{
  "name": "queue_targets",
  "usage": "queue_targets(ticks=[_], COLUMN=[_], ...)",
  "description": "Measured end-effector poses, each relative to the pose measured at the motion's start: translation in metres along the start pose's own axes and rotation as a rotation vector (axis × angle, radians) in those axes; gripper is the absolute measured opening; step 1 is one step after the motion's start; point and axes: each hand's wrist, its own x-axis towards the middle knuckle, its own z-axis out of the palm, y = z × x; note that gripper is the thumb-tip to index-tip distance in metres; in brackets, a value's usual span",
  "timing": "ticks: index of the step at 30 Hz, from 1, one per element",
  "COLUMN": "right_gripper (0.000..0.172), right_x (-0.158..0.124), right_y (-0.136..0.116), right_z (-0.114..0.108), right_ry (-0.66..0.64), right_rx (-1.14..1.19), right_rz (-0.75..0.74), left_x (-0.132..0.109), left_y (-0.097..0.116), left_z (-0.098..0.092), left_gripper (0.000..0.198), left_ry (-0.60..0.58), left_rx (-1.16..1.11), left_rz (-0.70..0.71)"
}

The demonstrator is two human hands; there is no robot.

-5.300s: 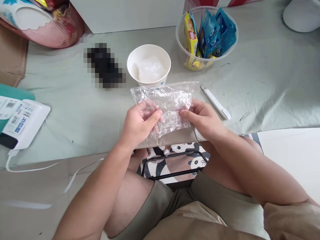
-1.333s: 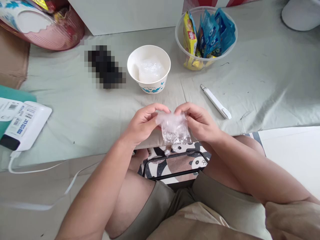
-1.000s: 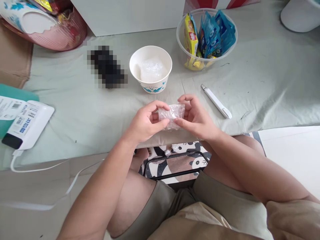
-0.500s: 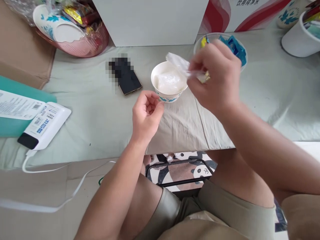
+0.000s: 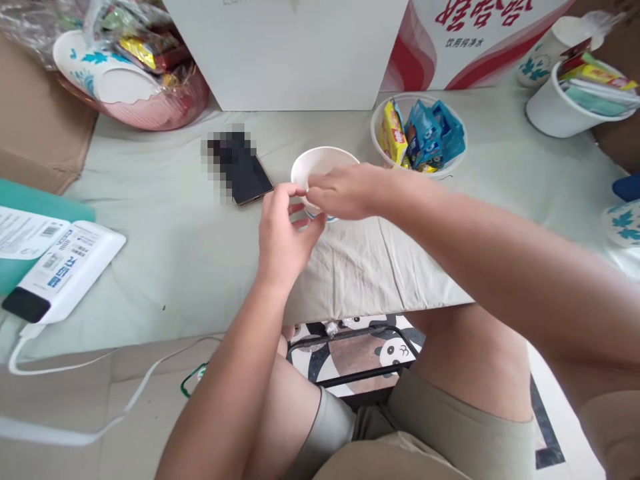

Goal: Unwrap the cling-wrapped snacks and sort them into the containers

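A white paper bowl (image 5: 320, 160) with blue print stands on the cloth-covered table, partly covered by my hands. My left hand (image 5: 287, 227) is curled against its near left side, with the index finger at the rim and the thumb low on the wall. From the right, my right hand (image 5: 343, 192) reaches across the bowl, its fingers bunched at the near left rim by my left index fingertip. Whatever those fingers pinch is hidden. The bowl's contents are mostly covered by the hand.
A phone (image 5: 245, 170) lies left of the bowl. Behind it to the right is a clear tub (image 5: 375, 137) of snack packets. A white bin (image 5: 547, 107) stands far right, a pink basket (image 5: 165, 110) far left. A white device (image 5: 80, 260) with a cable lies at left.
My right hand has come down and left from above the bowl's right side to its near rim. The clear plastic wrapper it held no longer shows. The view has shifted slightly.
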Motion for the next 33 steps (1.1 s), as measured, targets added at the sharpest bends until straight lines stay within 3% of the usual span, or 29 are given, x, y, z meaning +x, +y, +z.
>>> queue_targets(ticks=[2, 4, 6, 8, 11, 13, 18, 24, 28, 30, 33], right_gripper=[0.049, 0.053, 0.048, 0.037, 0.027, 0.027, 0.032, 0.013, 0.012, 0.018, 0.037], right_x=[-0.017, -0.034, -0.052, -0.072, -0.101, -0.115, -0.122, -0.118, -0.125, -0.129, -0.137], right_y=[-0.014, -0.018, -0.01, 0.009, 0.047, 0.069, 0.094, 0.101, 0.107, 0.107, 0.099], right_z=[-0.013, -0.015, -0.005, 0.011, 0.041, 0.059, 0.087, 0.086, 0.087, 0.089, 0.088], right_ry=[-0.196, -0.184, 0.059, 0.412, 0.809, 0.923, 0.947, 0.997, 1.02, 1.057, 1.165], right_rx=[-0.062, -0.076, -0.004, 0.108, 0.175, 0.164, 0.265, 0.349, 0.322, 0.303, 0.253], right_rz=[0.022, 0.017, -0.007, 0.04, 0.348, 0.526, 0.596, 0.62, 0.658, 0.691, 0.624], left_x=[0.003, 0.005, 0.006, 0.007, 0.009, 0.011, 0.012, 0.013, 0.013, 0.011, 0.006], left_y=[0.004, 0.006, 0.006, 0.005, 0.004, 0.005, 0.011, 0.016, 0.017, 0.017, 0.017], left_z=[0.001, 0.003, 0.006, 0.011, 0.018, 0.024, 0.041, 0.057, 0.063, 0.065, 0.065], left_gripper=[0.033, 0.028, 0.024, 0.022, 0.024, 0.024, 0.025, 0.027, 0.025, 0.025, 0.047], left_ry=[-0.003, -0.03, -0.061, -0.074, -0.077, -0.089, -0.092, -0.053, 0.002, 0.037, 0.017], left_rx=[0.059, 0.093, 0.084, 0.054, 0.043, 0.043, 0.025, 0.041, 0.068, 0.099, 0.064], left_rz=[-0.009, -0.01, -0.003, 0.009, 0.031, 0.04, 0.002, 0.002, 0.001, 0.011, 0.032])
